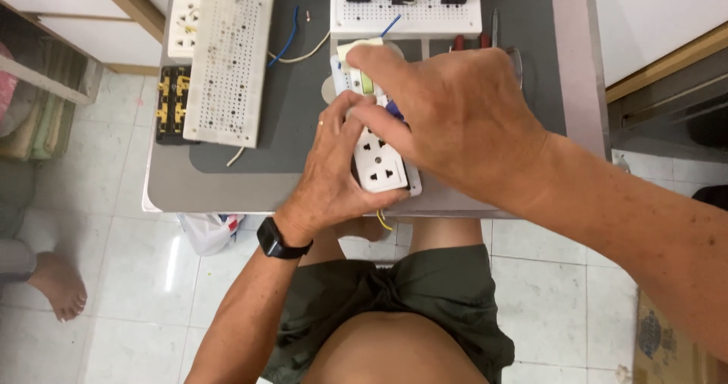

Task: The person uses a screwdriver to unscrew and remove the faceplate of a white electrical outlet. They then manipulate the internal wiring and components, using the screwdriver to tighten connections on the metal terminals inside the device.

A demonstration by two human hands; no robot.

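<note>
**Both hands on socket plate at counter edge**

While a perforated board [229,54] lies far left on the counter [227,179], left hand [327,179] w/ fingers clamped on white socket plate [381,166] at front edge; right hand [462,115] over plate's far end, fingers pinched on a small pale part [358,50].

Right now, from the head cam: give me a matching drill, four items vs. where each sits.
Items:
1. white socket panel
2. perforated white board
3. black watch
4. plastic bag

Places:
A. on the floor under the table's near edge
B. between the left hand and right hand at the table's near edge
C. on the left wrist
D. lying on the grey mat, left of the hands

Pairs: 1-B, 2-D, 3-C, 4-A
</note>
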